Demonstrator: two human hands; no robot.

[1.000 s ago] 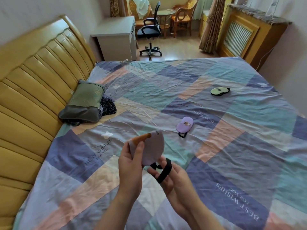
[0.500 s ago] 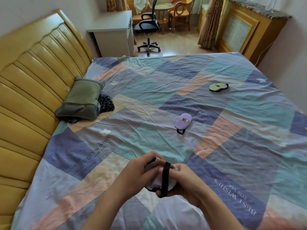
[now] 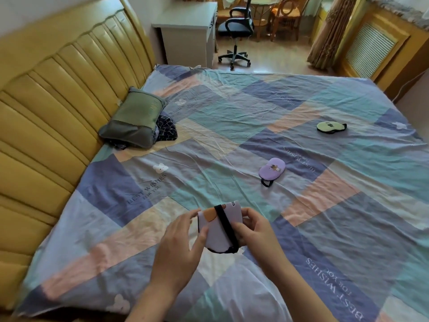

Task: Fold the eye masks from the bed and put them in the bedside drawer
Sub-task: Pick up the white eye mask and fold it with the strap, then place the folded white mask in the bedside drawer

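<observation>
The bed (image 3: 232, 117) under me is spread with a wrinkled patchwork sheet in blue, teal, peach and lavender, with a padded yellow headboard (image 3: 58, 108) along its left side. Past its far edge I see wooden floor, a white cabinet (image 3: 188, 31) at the far corner of the headboard, a black office chair (image 3: 235, 31), wooden chairs and a curtain (image 3: 329, 31); a slatted wooden cover (image 3: 373, 45) lines the right wall. Most of the sheet lies bare around me, wide to the right and ahead. My left hand (image 3: 178, 249) and right hand (image 3: 253, 228) are both closed on the folded eye mask (image 3: 217, 231), pale lavender with an orange patch, its black strap (image 3: 226, 226) running across the front; I hold it just above the near part of the bed. A purple eye mask (image 3: 272, 168) lies flat ahead to the right, and a green eye mask (image 3: 330, 127) well beyond it toward the far right side. A green pillow (image 3: 134, 117) rests against the headboard with a dark checked cloth (image 3: 166, 129) tucked beside it. I cannot see the drawer.
</observation>
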